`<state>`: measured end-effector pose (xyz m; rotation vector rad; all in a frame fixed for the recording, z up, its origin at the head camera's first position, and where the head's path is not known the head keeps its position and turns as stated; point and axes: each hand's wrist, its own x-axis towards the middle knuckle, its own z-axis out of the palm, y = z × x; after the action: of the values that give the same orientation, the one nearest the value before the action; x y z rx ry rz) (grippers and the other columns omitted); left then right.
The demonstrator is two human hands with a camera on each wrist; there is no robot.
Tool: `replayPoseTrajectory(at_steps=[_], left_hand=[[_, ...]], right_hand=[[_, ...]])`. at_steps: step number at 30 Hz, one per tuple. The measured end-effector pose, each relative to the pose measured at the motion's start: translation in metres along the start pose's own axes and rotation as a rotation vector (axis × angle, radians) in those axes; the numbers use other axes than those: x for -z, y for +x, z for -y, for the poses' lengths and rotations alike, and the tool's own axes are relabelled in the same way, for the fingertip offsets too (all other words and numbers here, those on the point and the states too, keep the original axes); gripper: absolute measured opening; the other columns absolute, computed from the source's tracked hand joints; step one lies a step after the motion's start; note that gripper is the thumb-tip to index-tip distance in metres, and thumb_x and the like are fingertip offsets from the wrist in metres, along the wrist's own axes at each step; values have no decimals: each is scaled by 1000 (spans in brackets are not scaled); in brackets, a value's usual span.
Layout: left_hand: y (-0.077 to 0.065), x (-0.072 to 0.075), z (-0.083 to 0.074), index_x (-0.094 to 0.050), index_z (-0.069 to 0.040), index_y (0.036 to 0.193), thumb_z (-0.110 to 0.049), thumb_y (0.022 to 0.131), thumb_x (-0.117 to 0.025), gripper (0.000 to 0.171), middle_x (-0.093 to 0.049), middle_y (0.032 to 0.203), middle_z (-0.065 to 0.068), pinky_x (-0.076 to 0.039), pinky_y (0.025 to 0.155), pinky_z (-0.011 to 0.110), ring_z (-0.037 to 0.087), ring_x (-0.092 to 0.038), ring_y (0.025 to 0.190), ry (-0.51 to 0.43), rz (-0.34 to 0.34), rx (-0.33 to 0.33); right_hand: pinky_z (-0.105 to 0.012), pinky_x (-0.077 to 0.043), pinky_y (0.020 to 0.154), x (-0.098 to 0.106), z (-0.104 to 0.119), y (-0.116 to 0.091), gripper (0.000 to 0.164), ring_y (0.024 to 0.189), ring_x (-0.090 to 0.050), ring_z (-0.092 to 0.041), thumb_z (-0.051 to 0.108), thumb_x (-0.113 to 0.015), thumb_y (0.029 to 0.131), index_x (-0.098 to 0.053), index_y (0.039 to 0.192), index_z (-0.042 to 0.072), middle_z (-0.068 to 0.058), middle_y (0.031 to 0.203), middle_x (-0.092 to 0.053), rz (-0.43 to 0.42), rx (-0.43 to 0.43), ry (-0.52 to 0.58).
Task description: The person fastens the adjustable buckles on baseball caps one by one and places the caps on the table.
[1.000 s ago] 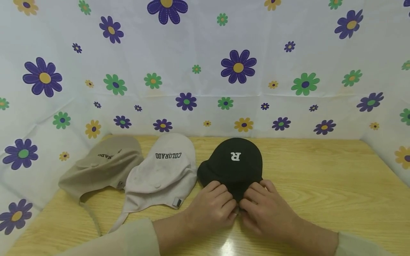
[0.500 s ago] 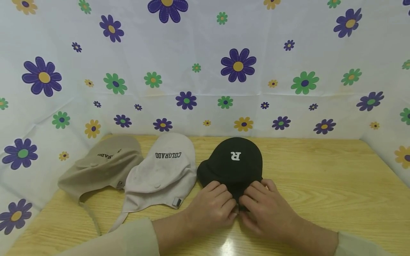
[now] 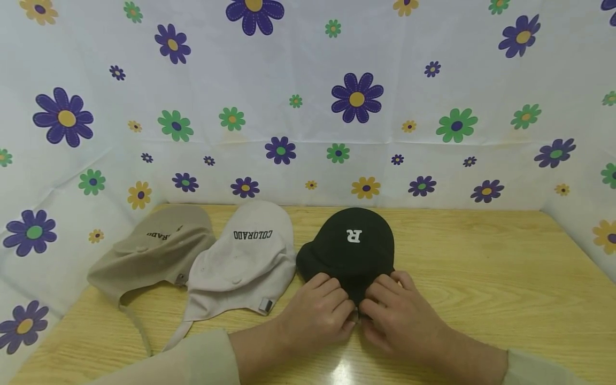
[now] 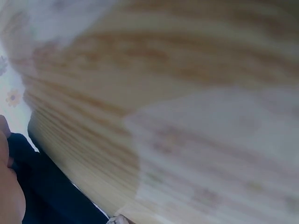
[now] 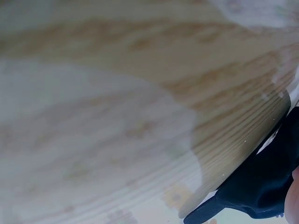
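Black cap (image 3: 348, 251), its near edge mostly hidden, is gripped by fingers (image 3: 339, 297) of left hand (image 3: 318, 311) and right hand (image 3: 400, 314).

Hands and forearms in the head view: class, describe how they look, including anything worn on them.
The left hand and right hand are bare, with no gloves or rings visible. The left sleeve and right sleeve are pale greenish-beige and plain, ending partway along the forearms. No cables or markings show.

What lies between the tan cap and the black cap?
One pale cap marked COLORADO lies between the tan cap and the black cap on the wooden table, as the head view shows.
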<state>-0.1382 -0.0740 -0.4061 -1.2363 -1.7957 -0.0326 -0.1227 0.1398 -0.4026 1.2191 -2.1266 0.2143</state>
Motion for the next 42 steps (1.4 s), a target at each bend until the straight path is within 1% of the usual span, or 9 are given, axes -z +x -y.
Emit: replayPoseTrajectory(at_steps=[6,11,14,19,22,26,31,38,42], left_hand=[[1,0,0,-62,-15,69,-22,79,-65,13,-59,67,-5,-45,68,28,13,-53,64,4,-7,8],[1,1,-1,-62,-15,68,-22,80,-64,14,-58,67,-5,-43,68,28,14,-52,64,-5,8,28],[2,0,0,-62,-15,69,-21,80,-64,13,-58,67,-5,-43,67,28,13,-52,64,-8,17,27],[4,-1,1,-63,-15,72,-22,78,-69,11,-59,69,-4,-43,67,28,13,-52,65,-16,27,13],[5,-1,2,-63,-15,73,-24,77,-72,14,-59,69,-4,-43,68,28,13,-53,66,-20,35,12],[7,-2,3,-62,-14,73,-24,77,-73,15,-58,69,-4,-43,68,28,14,-52,66,-23,41,16],[8,-2,4,-62,-14,74,-23,78,-71,13,-59,70,-4,-44,69,28,13,-53,67,-25,40,20],[9,-3,4,-62,-14,73,-22,78,-70,12,-58,70,-4,-45,69,28,14,-53,67,-28,29,18],[8,-3,4,-63,-14,73,-21,78,-69,10,-59,71,-4,-45,69,28,14,-53,67,-30,20,15]], right_hand=[[-39,-37,81,1,0,0,6,82,-48,-14,22,-65,76,-60,77,19,7,83,-53,3,-9,-5],[-39,-36,81,1,-1,1,4,81,-47,-14,21,-61,76,-58,76,19,6,81,-52,-18,1,0],[-39,-36,80,2,-2,2,5,80,-47,-14,21,-61,75,-57,75,19,6,81,-52,-21,0,4],[-38,-36,80,2,-6,2,9,80,-46,-14,22,-63,73,-56,77,19,6,82,-50,-12,-15,19],[-39,-35,81,2,-8,2,14,82,-47,-14,25,-65,73,-58,84,19,6,85,-51,3,-23,32],[-39,-34,81,2,-11,2,22,84,-48,-14,27,-68,74,-60,92,18,7,87,-52,21,-16,41],[-40,-34,81,2,-12,2,24,84,-48,-15,26,-71,72,-61,92,18,7,88,-53,14,-4,43],[-40,-35,81,3,-12,3,26,85,-48,-15,25,-74,71,-61,92,18,7,89,-53,19,-9,39],[-39,-37,82,3,-12,2,23,86,-49,-14,23,-73,71,-61,91,18,7,90,-55,24,-5,38]])
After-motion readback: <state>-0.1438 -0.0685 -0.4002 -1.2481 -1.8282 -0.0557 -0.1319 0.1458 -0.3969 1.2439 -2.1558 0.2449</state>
